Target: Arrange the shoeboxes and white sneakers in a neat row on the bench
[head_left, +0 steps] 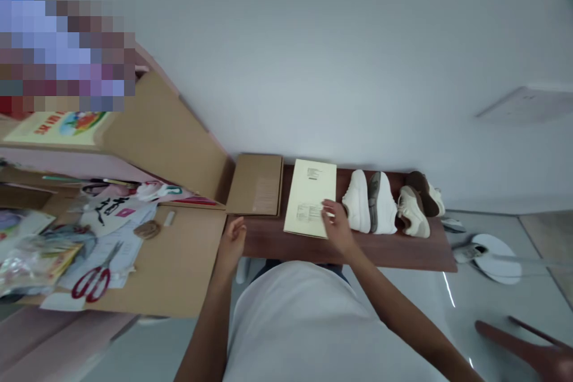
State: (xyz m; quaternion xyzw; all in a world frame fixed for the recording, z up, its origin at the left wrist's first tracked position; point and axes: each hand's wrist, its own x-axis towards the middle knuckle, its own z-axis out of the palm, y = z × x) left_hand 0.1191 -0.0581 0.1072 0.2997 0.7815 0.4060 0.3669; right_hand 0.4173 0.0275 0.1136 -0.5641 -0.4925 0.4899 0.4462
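My left hand (231, 243) is just in front of a closed brown cardboard box (256, 184), its fingers loosely bent and nothing in them. My right hand (338, 224) reaches over the right edge of a flat cream box (310, 196) with printed labels; its fingers are slightly bent and apart, and I cannot tell whether they touch the lid. Both boxes lie side by side on a dark reddish-brown wooden board (268, 245). Right of the cream box stand a pair of white shoes (357, 200) with grey on one, then cream-and-brown shoes (414, 209).
To the left, a cardboard-covered desk (188, 262) holds red-handled scissors (96, 280), papers, a plastic bag (36, 262) and small items. A shelf with a side panel (156, 131) rises above it. A wall (335, 59) stands behind; a round white base (498, 258) is on the right floor.
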